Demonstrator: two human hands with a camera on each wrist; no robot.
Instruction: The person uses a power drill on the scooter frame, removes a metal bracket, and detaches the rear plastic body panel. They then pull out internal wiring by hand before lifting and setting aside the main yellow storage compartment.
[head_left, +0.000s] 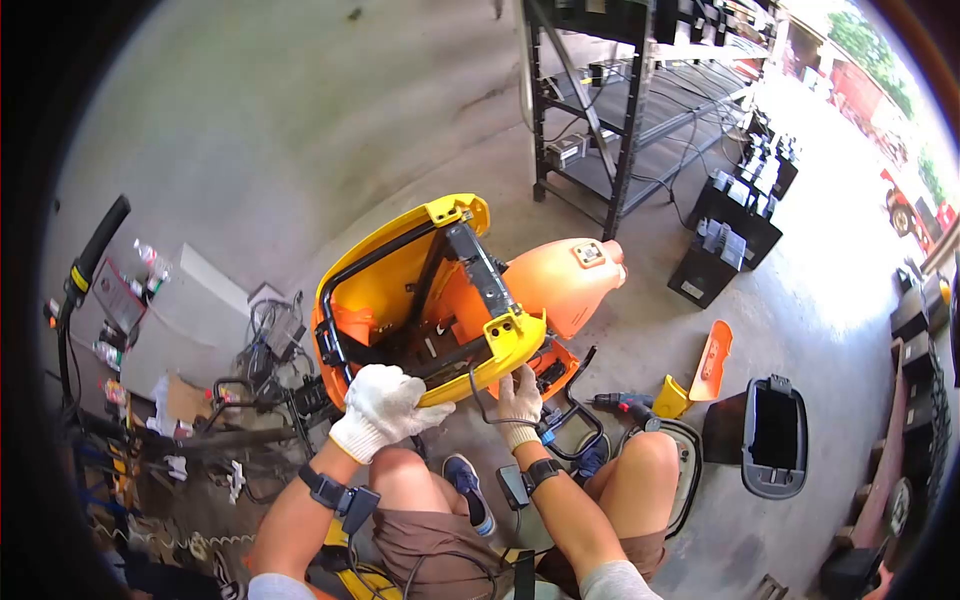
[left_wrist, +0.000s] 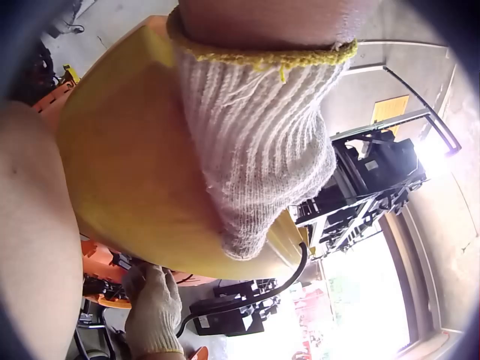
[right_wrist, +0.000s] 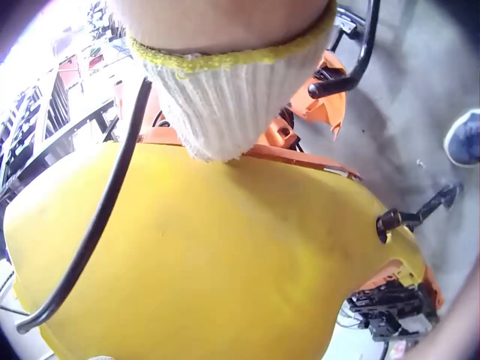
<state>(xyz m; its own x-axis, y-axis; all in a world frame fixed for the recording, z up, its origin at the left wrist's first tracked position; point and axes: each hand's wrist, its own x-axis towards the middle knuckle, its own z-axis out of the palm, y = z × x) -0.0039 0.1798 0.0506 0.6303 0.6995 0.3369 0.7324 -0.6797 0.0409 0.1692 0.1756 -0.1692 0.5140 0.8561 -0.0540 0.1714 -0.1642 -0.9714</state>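
Note:
A yellow body shell (head_left: 520, 345) on a black tubular frame stands tilted before the person, with orange panels (head_left: 560, 285) attached. My left hand (head_left: 385, 408), in a white knit glove, grips the shell's near rim, its thumb lying along the yellow outside. In the left wrist view that glove (left_wrist: 262, 150) covers part of the shell (left_wrist: 135, 157), and its fingers are hidden beyond the rim. My gloved right hand (head_left: 519, 405) reaches up at the shell's right side, beside an orange panel (right_wrist: 319, 161); whether its fingers hold anything I cannot tell. A black cable (head_left: 476, 395) loops across its wrist.
A drill (head_left: 625, 402), loose yellow (head_left: 672, 398) and orange covers (head_left: 711, 360) and a black open bin-like part (head_left: 775, 490) lie to the right. Black batteries (head_left: 708, 265) stand near a metal shelf (head_left: 625, 130). Handlebars (head_left: 95, 250) and tangled wires are at left.

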